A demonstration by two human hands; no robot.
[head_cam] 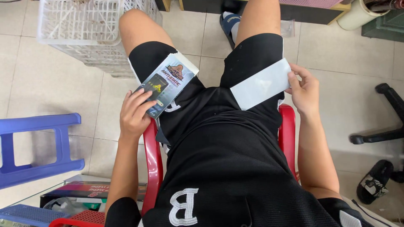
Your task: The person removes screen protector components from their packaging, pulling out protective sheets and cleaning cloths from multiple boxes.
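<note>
I sit on a red plastic chair (153, 168) in black shorts, looking down at my lap. My left hand (134, 114) grips a flat printed card sleeve (167, 84), blue and white with a phone picture, resting on my left thigh. My right hand (304, 89) pinches the edge of a plain white flat rectangle (261, 84), which lies tilted over my right thigh. The two pieces are apart, one on each leg.
A white plastic crate (84, 29) stands on the tiled floor at the upper left. A blue plastic stool (38, 147) is at the left. A black chair base (385, 126) and a black slipper (374, 180) lie at the right. Boxes (84, 191) sit at the lower left.
</note>
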